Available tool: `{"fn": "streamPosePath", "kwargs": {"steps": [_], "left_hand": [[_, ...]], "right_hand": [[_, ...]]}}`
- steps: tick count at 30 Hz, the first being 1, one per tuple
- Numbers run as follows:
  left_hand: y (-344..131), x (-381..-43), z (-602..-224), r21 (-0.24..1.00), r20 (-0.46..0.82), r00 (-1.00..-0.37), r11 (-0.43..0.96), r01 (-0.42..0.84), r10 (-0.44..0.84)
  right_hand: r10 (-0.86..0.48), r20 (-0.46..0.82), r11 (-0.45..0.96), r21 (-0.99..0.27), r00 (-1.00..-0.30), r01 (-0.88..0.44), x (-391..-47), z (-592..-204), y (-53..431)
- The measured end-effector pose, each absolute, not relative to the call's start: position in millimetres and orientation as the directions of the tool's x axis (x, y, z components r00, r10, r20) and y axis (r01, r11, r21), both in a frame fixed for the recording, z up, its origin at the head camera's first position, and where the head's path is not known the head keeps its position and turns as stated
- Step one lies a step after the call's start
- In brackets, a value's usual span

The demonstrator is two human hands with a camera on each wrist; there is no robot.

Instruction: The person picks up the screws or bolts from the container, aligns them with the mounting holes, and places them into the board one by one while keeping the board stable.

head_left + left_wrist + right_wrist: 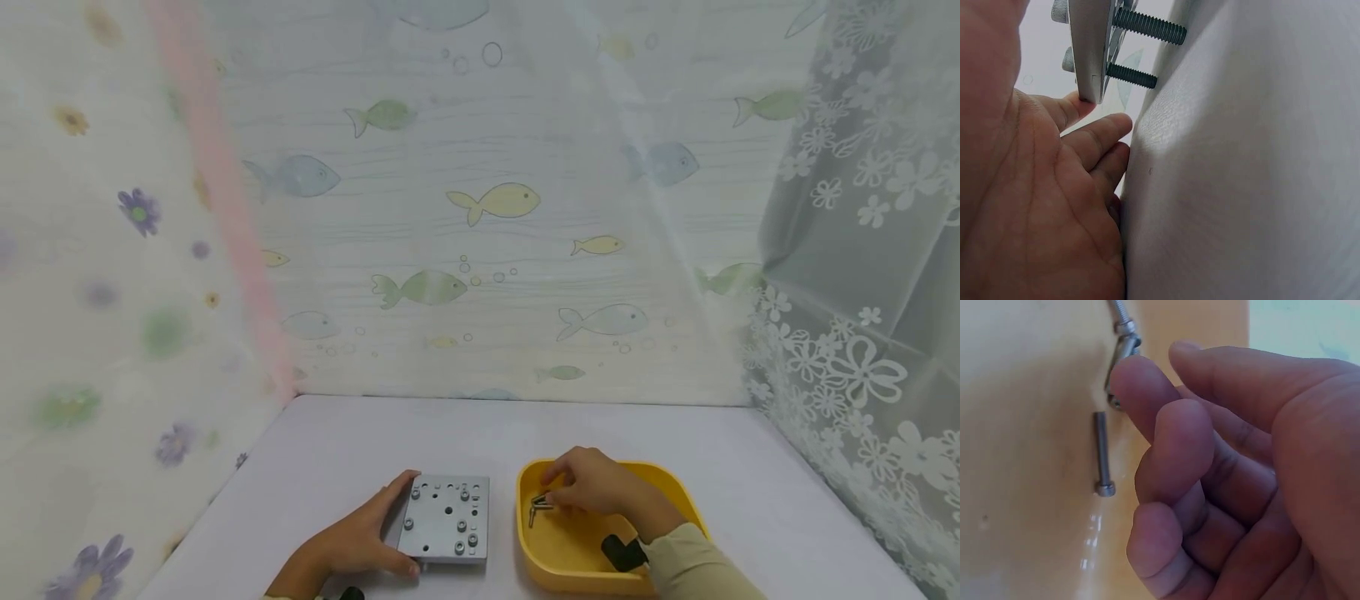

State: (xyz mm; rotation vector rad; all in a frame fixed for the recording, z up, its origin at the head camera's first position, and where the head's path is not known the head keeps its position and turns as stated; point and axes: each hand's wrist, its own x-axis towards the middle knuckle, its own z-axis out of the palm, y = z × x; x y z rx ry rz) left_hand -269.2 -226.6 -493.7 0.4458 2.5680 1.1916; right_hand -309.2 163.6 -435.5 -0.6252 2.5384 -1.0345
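Note:
My left hand [348,533] grips a silver metal plate [435,532] by its left side, thumb at the front edge and fingers at the back corner. Several socket-head screws stand in the plate's holes. Their threaded shanks [1150,26] stick out underneath in the left wrist view. Over the yellow tray [558,554] hovers my right hand [592,483], fingers loosely bent and thumb apart from them. Close to its fingertips lies a small cluster of screws [1124,353]. One separate screw [1102,453] lies beside them on the tray floor. Nothing shows between the right fingers.
Both plate and tray rest on a white table [360,442], the tray to the right of the plate. A fish-printed curtain [495,250] hangs behind the table. Flowered fabric [135,333] closes off the left and lace [847,375] the right.

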Motion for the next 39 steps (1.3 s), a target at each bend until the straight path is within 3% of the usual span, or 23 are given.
{"fn": "streamPosePath", "kwargs": {"steps": [39], "left_hand": [[-226.8, -270.6, -491.9, 0.768, -0.139, -0.917, 0.625, 0.138, 0.373]], "right_hand": [[-0.393, -0.138, 0.819, -0.501, -0.909, -0.279, -309.4, -442.5, 162.0]]}}
